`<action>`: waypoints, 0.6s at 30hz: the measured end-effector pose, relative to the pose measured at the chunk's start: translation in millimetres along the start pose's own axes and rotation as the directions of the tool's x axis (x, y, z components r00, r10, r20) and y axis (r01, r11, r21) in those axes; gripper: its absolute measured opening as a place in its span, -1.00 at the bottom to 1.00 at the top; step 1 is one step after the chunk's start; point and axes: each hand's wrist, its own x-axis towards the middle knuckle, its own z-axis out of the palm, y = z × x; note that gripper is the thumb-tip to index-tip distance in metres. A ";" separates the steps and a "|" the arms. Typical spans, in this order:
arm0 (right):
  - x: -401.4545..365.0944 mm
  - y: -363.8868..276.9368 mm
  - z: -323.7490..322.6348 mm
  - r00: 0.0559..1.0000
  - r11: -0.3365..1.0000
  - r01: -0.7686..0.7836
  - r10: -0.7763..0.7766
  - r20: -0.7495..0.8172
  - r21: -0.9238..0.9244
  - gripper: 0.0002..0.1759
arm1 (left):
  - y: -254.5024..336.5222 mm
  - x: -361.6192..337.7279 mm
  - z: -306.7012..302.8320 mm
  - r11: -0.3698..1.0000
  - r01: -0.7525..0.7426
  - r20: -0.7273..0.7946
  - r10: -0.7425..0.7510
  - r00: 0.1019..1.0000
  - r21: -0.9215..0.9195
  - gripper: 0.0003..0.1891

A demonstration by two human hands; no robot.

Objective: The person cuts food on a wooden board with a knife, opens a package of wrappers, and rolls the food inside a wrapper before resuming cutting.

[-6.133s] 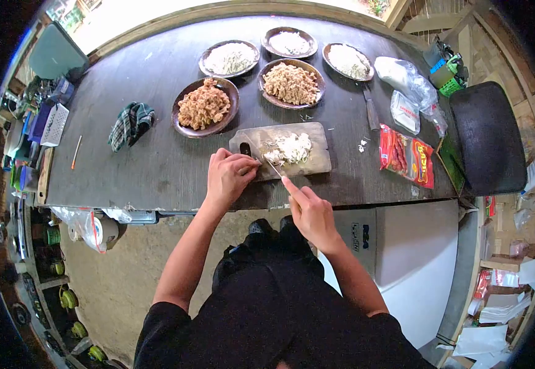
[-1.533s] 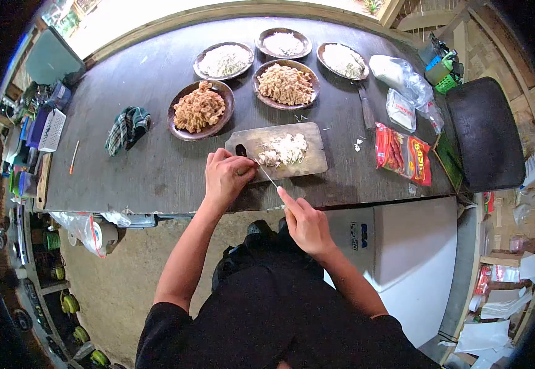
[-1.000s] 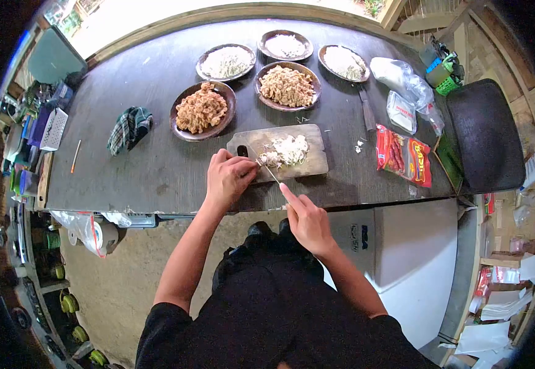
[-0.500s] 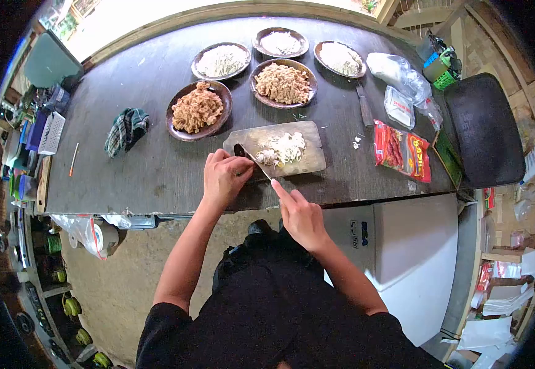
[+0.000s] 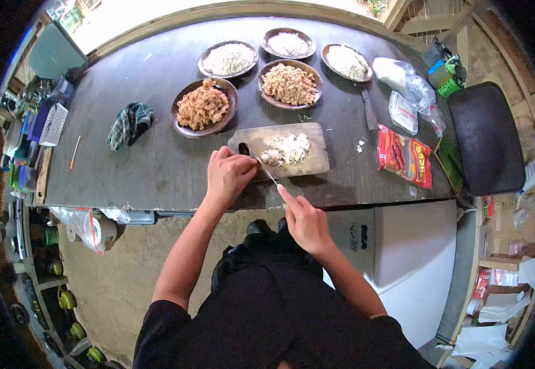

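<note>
A wooden cutting board [image 5: 314, 161] lies near the table's front edge, with a heap of pale chopped pieces [image 5: 292, 149] on it. My right hand [image 5: 307, 224] grips a knife [image 5: 270, 174], index finger stretched along it, its thin blade pointing up and left. At the board's left end, beside the handle hole, my left hand [image 5: 230, 175] is closed in a pinch next to the blade tip. Whatever its fingers hold is too small or hidden to name.
Brown plates with crispy fried bits [image 5: 203, 107], tan pieces [image 5: 289, 85] and white shreds [image 5: 230, 59] stand behind the board. A checked cloth [image 5: 131, 126] lies left. To the right are a second knife [image 5: 370, 112], a red packet [image 5: 404, 157] and plastic bags [image 5: 404, 80].
The view has shifted slightly, so the table's things sit a little farther right. Both hands stay at the board's left end, with the knife tip still close to my left fingers.
</note>
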 end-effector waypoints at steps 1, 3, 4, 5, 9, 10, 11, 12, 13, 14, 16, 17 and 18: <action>1.2 -1.1 1.0 1.000 1.000 -0.002 0.002 0.000 0.000 -0.37 | 0.0 0.0 -0.2 1.000 -0.005 -0.007 0.005 1.000 -0.004 -0.86; 5.3 -3.9 2.8 0.999 0.997 -0.032 0.033 0.023 -0.064 -0.37 | 1.2 0.6 -0.6 1.000 -0.013 -0.012 0.013 1.000 -0.008 -0.84; 7.8 -4.4 3.7 0.999 0.997 -0.034 0.035 0.020 -0.064 -0.37 | 2.1 0.7 -1.1 1.000 0.001 -0.004 -0.001 1.000 -0.002 -0.84; 10.6 -4.4 4.5 0.999 0.996 -0.035 0.036 0.018 -0.077 -0.37 | 3.0 1.0 -1.4 1.000 0.014 0.002 -0.014 1.000 0.004 -0.84; 11.8 -5.0 2.7 0.997 0.996 -0.068 0.069 0.015 -0.058 -0.37 | 3.4 0.3 -2.3 0.999 0.040 0.008 -0.041 0.999 0.019 -0.85; 10.8 -4.6 1.1 0.998 0.996 -0.065 0.066 0.017 -0.058 -0.37 | 2.8 0.1 -2.2 1.000 0.028 0.001 -0.028 1.000 0.006 -0.86; 9.2 -3.4 -1.6 0.998 0.997 -0.068 0.069 0.006 -0.024 -0.38 | 2.5 0.4 -1.6 1.000 0.015 -0.005 -0.015 1.000 -0.008 -0.86; 7.5 -1.6 -3.9 0.997 0.997 -0.072 0.072 -0.005 0.009 -0.38 | 1.8 0.8 -0.9 1.000 0.017 -0.007 -0.017 1.000 -0.009 -0.86; 5.2 1.1 -4.6 0.998 0.997 -0.070 0.070 -0.002 0.009 -0.38 | 0.7 0.7 -0.5 1.000 0.012 -0.010 -0.012 1.000 -0.009 -0.86; 2.0 4.0 -4.4 1.000 0.999 -0.028 0.027 0.007 0.019 -0.36 | 0.0 -0.3 -0.3 1.000 0.008 -0.012 -0.008 1.000 -0.009 -0.86; -0.5 5.7 -4.1 1.000 1.000 0.011 -0.012 0.014 0.028 -0.34 | 1.1 0.1 -0.3 1.000 0.013 -0.007 -0.013 1.000 -0.007 -0.86; -0.6 5.2 -3.8 1.000 1.000 0.012 -0.012 0.016 0.022 -0.34 | 1.6 0.4 -0.7 1.000 0.017 -0.004 -0.017 1.000 -0.003 -0.86; -0.1 4.3 -3.1 1.000 1.000 0.013 -0.014 0.019 0.017 -0.33 | 1.6 0.8 -1.4 1.000 0.018 -0.003 -0.018 1.000 -0.002 -0.86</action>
